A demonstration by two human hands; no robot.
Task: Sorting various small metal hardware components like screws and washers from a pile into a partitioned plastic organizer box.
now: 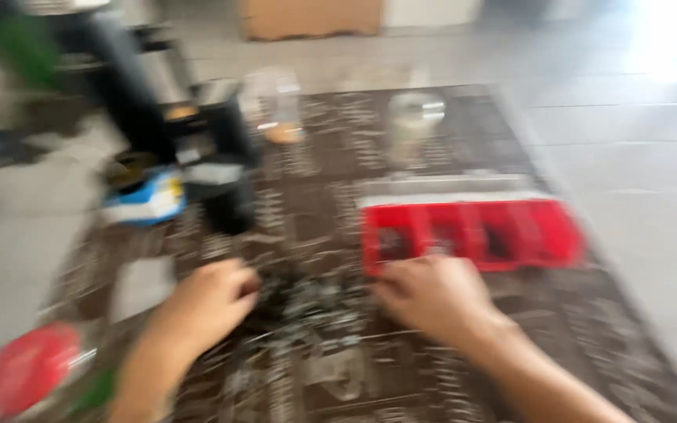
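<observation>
The whole view is blurred by motion, so fine detail is lost. Both hands rest low on a brown patterned tabletop (pixel 448 149), on either side of a heap of small metal parts (pixel 315 301) that lies between them at the picture's centre-bottom. The left hand (pixel 209 301) sits at the heap's 9 o'clock side with fingers curled loosely, its fingertips at the edge of the pile; the right hand (pixel 432 294) sits at the 3 o'clock side, knuckles up and fingers bent down toward the parts. Whether either hand pinches a piece cannot be told. Just beyond the right hand, at 1 o'clock from the heap, stands a red compartment tray (pixel 472 231), its near wall touching or just beside the fingers. At 11 o'clock from the heap a dark cylinder-shaped object (pixel 225 164) stands close, with a blue and white object (pixel 146 200) beside it at 10 o'clock. Farther back, at 12 o'clock, stand two clear jars (pixel 413 125), well apart from the hands. A red round lid-like object (pixel 29 368) lies at 8 o'clock near the tabletop's left edge. The right edge runs diagonally past the tray, with pale tiled floor (pixel 636 157) beyond. Bare tabletop lies open below the heap toward 6 o'clock.
</observation>
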